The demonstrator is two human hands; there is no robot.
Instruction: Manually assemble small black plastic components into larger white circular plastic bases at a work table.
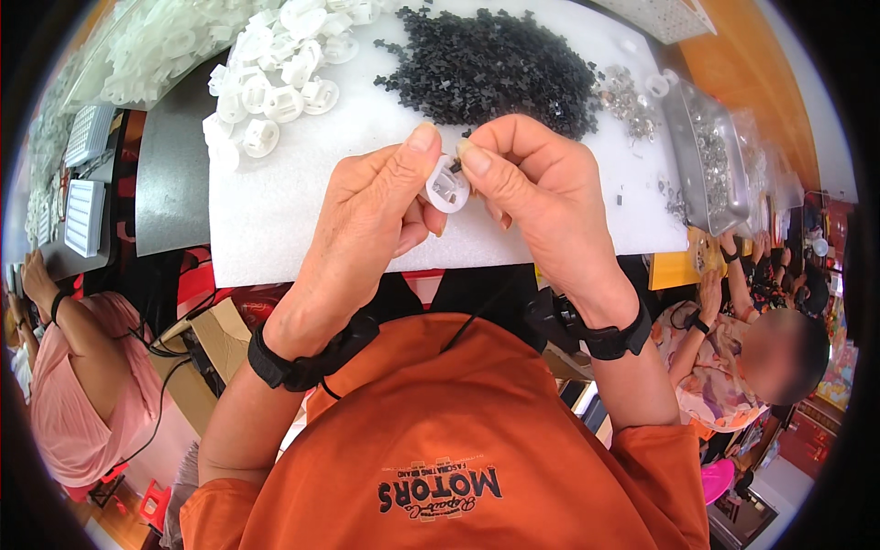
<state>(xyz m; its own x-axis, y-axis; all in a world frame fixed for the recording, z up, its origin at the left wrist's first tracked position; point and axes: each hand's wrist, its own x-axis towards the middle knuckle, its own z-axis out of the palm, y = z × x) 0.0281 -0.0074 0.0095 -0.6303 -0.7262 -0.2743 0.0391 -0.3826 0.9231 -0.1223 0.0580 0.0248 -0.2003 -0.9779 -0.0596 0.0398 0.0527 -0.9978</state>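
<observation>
Between my two hands, over the white foam-covered table (275, 211), is a round white plastic part (448, 188) with a cut-out middle. My left hand (385, 188) grips its left side between thumb and fingers. My right hand (536, 188) is closed in a pinch at the part's upper right edge, on a small black plastic piece (456, 167) mostly hidden by the thumb. Just beyond my hands spreads a heap of small black plastic pieces (495, 69). More round white parts (282, 103) lie piled to the left of that heap.
Small clear and metallic bits (631, 101) lie right of the black heap, beside a metal tray (683, 147) of small parts. A large clear bag (156, 55) of white parts stands far left. A person in pink (87, 367) sits left; another in a patterned top (706, 367) sits right.
</observation>
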